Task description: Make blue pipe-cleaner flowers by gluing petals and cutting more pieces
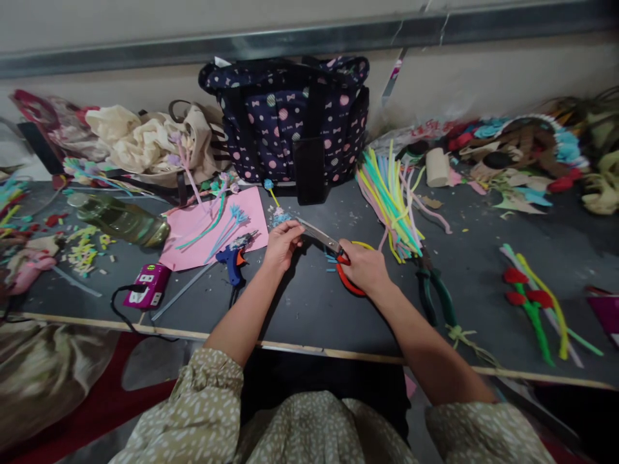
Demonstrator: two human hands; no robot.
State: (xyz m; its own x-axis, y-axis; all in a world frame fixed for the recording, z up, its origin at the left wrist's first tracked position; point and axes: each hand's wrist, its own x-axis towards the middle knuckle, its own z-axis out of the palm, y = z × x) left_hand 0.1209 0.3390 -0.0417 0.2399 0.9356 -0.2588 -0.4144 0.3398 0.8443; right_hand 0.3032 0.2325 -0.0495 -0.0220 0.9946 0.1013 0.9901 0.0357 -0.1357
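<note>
My right hand (363,265) is closed round the handles of red-handled scissors (322,237), whose blades point left toward my left hand. My left hand (284,243) pinches something too small to make out, right at the scissor tips. Just beyond its fingers lie light blue fluffy bits (278,217) and a blue flower on a yellow stem (269,185). Short blue pieces (331,263) lie beside the scissors. A blue glue gun (233,264) rests left of my left hand, near a pink sheet (193,235) with blue pipe-cleaner stems (232,225) on it.
A dark patterned bag (285,122) stands at the back with a phone (310,171) leaning on it. Pipe cleaners (394,206), green-handled pliers (435,290) and red flowers (527,296) are to the right. At left are a bottle (120,219) and a purple power socket (147,285).
</note>
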